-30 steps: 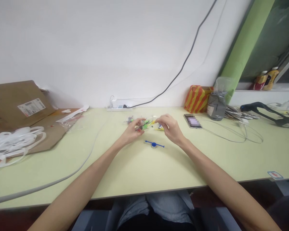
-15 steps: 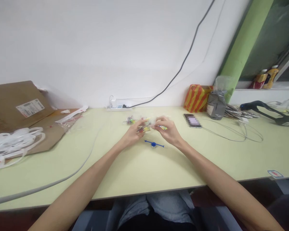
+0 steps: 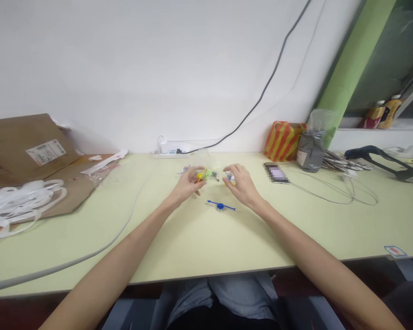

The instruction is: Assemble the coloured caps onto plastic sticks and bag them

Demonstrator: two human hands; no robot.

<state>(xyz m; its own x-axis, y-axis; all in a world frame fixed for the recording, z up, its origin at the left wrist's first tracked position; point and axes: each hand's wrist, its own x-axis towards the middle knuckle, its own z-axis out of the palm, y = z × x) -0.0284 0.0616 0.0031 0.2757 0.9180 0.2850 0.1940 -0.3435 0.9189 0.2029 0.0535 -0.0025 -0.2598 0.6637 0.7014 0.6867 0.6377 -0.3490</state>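
Note:
My left hand (image 3: pixel 186 187) is curled round a clear plastic bag (image 3: pixel 203 159) with small yellow and green parts (image 3: pixel 201 175) showing at its fingertips. The exact shape of those parts is too small to tell. Apart from it, my right hand (image 3: pixel 243 185) has its thumb and fingers spread, over small blue, white and yellow pieces (image 3: pixel 230 178) that its fingers partly cover. A blue plastic arrow spinner (image 3: pixel 220 206) with a round centre lies on the table in front of both hands.
At the left are a cardboard box (image 3: pixel 17 146) and coiled white strapping (image 3: pixel 17 201). A grey cable (image 3: pixel 99 252) crosses the table (image 3: pixel 179 247). A power strip (image 3: pixel 170 155) lies by the wall. On the right are a phone (image 3: pixel 277 174), a striped bag (image 3: pixel 284 140) and a black frame-like object (image 3: pixel 382 160).
My hands have moved apart; the right one has opened away from the bag. The bag's clear plastic now stands up behind the left hand. The blue spinner stays in place.

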